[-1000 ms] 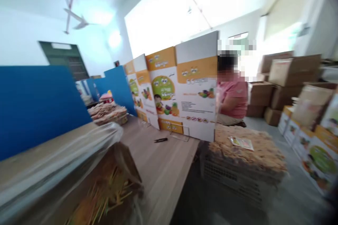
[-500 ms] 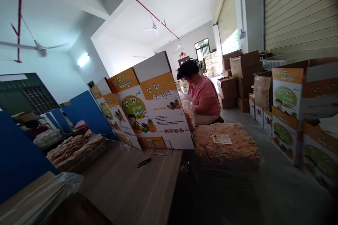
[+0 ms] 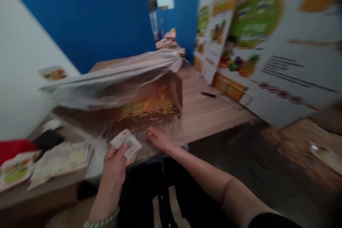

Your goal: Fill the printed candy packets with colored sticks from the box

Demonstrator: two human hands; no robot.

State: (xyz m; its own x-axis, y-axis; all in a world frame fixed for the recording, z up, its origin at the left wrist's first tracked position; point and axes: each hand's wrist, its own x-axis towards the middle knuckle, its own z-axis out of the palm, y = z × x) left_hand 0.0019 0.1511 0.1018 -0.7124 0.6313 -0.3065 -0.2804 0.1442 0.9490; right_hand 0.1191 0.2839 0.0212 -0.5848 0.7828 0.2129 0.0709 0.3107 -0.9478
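My left hand [image 3: 114, 165] grips a small white printed packet [image 3: 133, 146] between thumb and fingers, just in front of an open brown carton. My right hand [image 3: 159, 139] is at the carton's near edge with its fingers curled in; whether anything is in them I cannot make out. The carton [image 3: 176, 91] lies with its opening towards me and is lined with clear plastic film [image 3: 104, 87]. Inside it is a heap of thin yellow, orange and greenish sticks [image 3: 149, 107]. The view is blurred by motion.
On the left are stacks of flat printed packets [image 3: 62, 160], a black object [image 3: 48, 140] and something red [image 3: 16, 149]. A dark slim tool [image 3: 208, 94] lies on the wooden table [image 3: 192, 121]. Printed cartons [image 3: 283, 42] stand as a wall at right; blue partitions [image 3: 112, 17] rise behind.
My view has swung left and down from the room and a seated co-worker to the table. Both my hands, the packet and the lined carton's contents are now in view.
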